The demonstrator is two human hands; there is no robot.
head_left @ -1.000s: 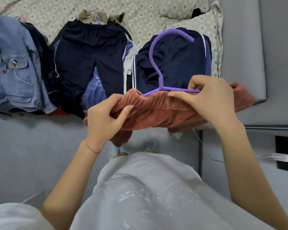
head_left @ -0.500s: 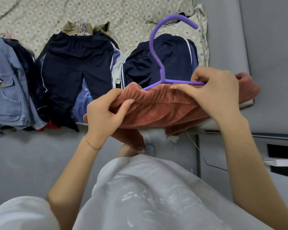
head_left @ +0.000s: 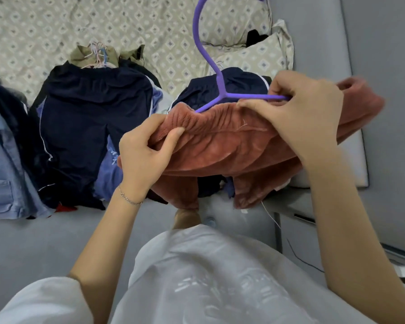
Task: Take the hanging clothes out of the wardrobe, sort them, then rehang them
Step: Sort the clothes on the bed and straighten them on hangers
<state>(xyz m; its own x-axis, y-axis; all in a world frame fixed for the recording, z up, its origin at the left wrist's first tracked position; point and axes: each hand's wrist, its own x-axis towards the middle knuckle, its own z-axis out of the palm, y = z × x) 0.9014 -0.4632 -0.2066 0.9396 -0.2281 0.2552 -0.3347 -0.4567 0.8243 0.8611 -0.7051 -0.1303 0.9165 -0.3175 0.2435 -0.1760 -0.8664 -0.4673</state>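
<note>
I hold rust-red fleece trousers (head_left: 222, 148) by the waistband in front of me, above the bed's near edge. A purple hanger (head_left: 218, 85) sits at the waistband, its hook pointing up and away. My left hand (head_left: 145, 155) pinches the left end of the waistband. My right hand (head_left: 299, 108) grips the hanger's right arm together with the fabric. On the bed lie navy track trousers (head_left: 89, 118), a second navy garment (head_left: 208, 92) partly behind the hanger, and a denim jacket (head_left: 2, 164) at the left.
A patterned bedspread (head_left: 56, 31) covers the bed, with a pillow (head_left: 255, 57) at the back right. An olive garment with thin hangers (head_left: 96, 54) lies behind the navy trousers. Grey floor (head_left: 33, 249) is below, and a grey wall (head_left: 384, 66) stands at the right.
The trousers and hanger have risen and come closer to me, the hook now reaching the top of the view. Both hands keep their holds.
</note>
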